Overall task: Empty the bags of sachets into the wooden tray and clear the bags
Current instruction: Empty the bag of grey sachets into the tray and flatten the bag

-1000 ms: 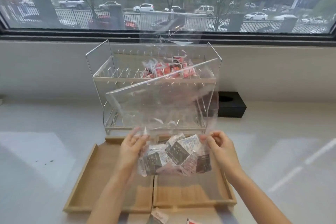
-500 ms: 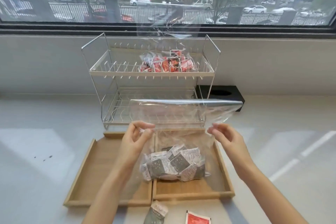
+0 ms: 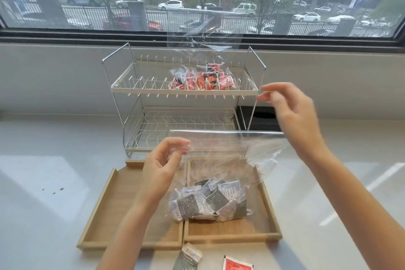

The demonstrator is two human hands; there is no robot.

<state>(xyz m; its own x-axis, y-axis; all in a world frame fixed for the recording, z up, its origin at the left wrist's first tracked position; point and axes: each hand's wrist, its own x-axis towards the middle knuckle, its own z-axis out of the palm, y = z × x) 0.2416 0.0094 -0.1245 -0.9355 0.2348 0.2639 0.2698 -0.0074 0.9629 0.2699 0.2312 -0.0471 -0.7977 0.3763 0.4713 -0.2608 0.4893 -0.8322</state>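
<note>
Since the last frame the right hand [image 3: 293,116] has let go and risen, fingers loose and empty, so the bag [image 3: 221,160] sags. Nearest, two loose sachets [image 3: 189,257] lie before the tray [image 3: 105,210]. Grey sachets [image 3: 210,201], still bagged, sit in its right compartment. The left hand [image 3: 162,166] appears to pinch the bag's top left edge. Beyond, a red-sachet bag [image 3: 201,80] waits on the rack [image 3: 184,91]. Emptying has probably not started.

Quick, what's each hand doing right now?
Left hand: fingers pinching the clear bag at its top edge.
Right hand: open, raised, holding nothing.
</note>
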